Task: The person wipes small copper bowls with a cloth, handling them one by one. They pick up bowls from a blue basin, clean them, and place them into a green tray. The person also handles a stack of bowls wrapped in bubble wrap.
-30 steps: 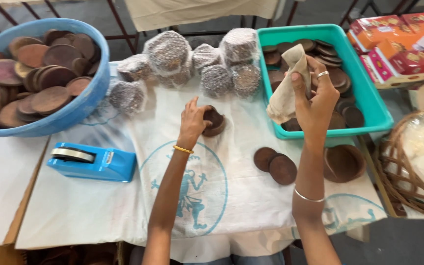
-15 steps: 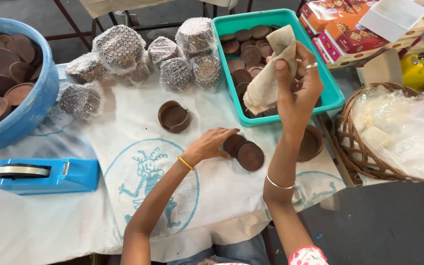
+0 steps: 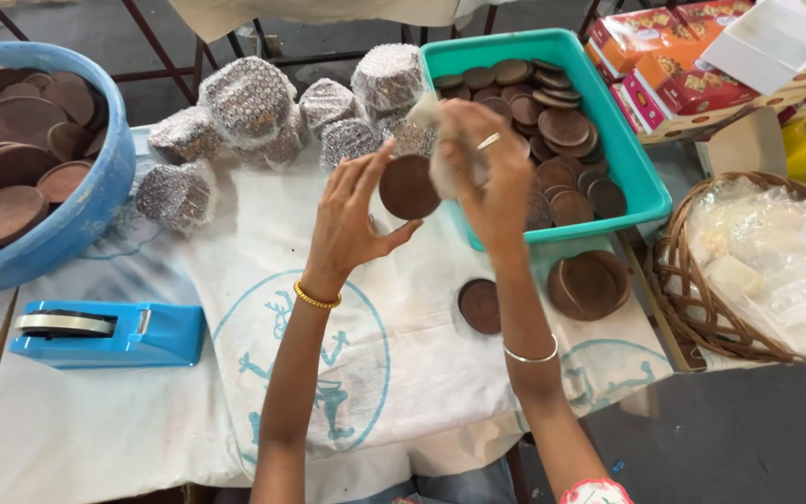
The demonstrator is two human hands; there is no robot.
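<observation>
My left hand (image 3: 352, 224) holds a round brown disc (image 3: 409, 187) upright by its edge, raised above the table. My right hand (image 3: 487, 173), with a ring on one finger, presses a crumpled pale cloth (image 3: 442, 154) against the disc's right side. Both hands meet in front of the teal tray (image 3: 641, 182), which holds several more brown discs. On the white printed cloth (image 3: 328, 373) below lie one single brown disc (image 3: 479, 305) and a small stack of discs (image 3: 590, 283).
A blue bowl (image 3: 95, 205) of larger brown discs stands at the far left. Several bubble-wrapped bundles (image 3: 249, 103) sit at the back. A blue tape dispenser (image 3: 109, 331) lies front left. A wicker basket (image 3: 701, 308) with plastic bags is right; colourful boxes (image 3: 678, 75) are behind it.
My left hand picked a brown disc off the cloth and lifted it. My right hand brought the pale cloth down onto the disc. The view shifted slightly.
</observation>
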